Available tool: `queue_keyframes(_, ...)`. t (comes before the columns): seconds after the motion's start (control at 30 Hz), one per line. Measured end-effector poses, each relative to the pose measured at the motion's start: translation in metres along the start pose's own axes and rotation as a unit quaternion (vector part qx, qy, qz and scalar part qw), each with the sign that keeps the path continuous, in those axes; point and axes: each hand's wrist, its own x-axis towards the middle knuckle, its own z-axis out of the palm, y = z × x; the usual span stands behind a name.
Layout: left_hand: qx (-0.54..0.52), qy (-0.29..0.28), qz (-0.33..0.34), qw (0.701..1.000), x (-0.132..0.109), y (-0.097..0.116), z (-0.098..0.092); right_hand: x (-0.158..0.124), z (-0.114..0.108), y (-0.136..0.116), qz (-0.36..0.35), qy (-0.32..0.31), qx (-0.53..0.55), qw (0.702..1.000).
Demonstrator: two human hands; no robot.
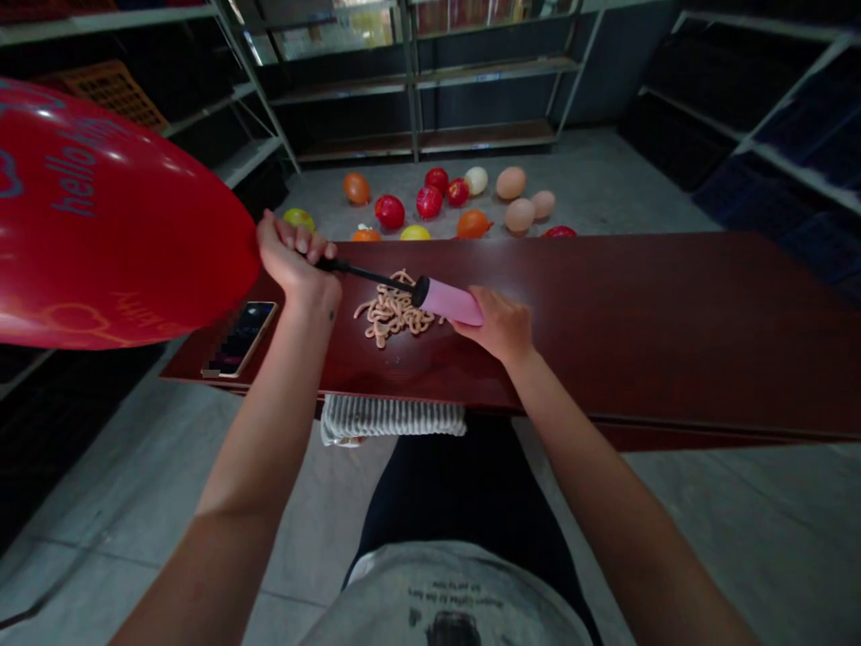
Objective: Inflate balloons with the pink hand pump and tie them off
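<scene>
A large inflated red balloon [134,233] with printed lettering fills the left of the head view. At its neck, my left hand [292,260] is closed around the end of a black pump rod; the balloon's neck is hidden in the fingers. The rod runs right into a pink hand balloon pump [452,301], drawn well out of the barrel. My right hand [498,323] is wrapped round the pink barrel's far end. Beneath the pump, a pile of thin beige uninflated balloons [390,314] lies on the dark red table [639,323].
A phone [242,339] lies at the table's left end. Grey striped cloth [394,417] hangs at the front edge. Beyond the table, several small balloons [429,202] in red, orange, yellow and beige rest on the floor. Metal shelves [491,67] line the back and sides.
</scene>
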Motion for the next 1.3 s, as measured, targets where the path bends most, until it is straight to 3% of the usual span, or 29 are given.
queue_keyframes(0.23, -0.003, -0.019, -0.038, 0.999, -0.042, -0.064, 0.030, 0.002, 0.002, 0.002, 0.023, -0.014, 0.013, 1.000)
queue_keyframes(0.33, -0.001, -0.026, -0.041, 0.999, -0.051, -0.083, 0.029, 0.003, 0.002, 0.003, 0.034, -0.025, 0.008, 0.999)
queue_keyframes(0.43, -0.011, -0.027, -0.040, 0.999, -0.050, -0.086, 0.021, 0.003, 0.002, 0.003, 0.027, -0.044, 0.017, 0.999)
queue_keyframes(0.6, -0.037, -0.014, -0.063, 0.997, -0.043, -0.078, 0.006, 0.004, 0.001, -0.001, 0.005, -0.058, 0.026, 0.998)
queue_keyframes(0.8, -0.064, 0.054, -0.101, 0.991, -0.039, -0.064, -0.013, 0.002, -0.001, -0.009, -0.027, -0.056, 0.014, 0.998)
queue_keyframes(1.13, -0.089, 0.089, -0.070, 0.990, -0.010, 0.003, -0.053, 0.000, -0.004, -0.014, -0.074, -0.060, 0.002, 0.995)
queue_keyframes(1.3, -0.082, 0.090, -0.063, 0.991, -0.006, 0.036, -0.063, -0.001, 0.000, -0.012, -0.093, -0.051, 0.006, 0.994)
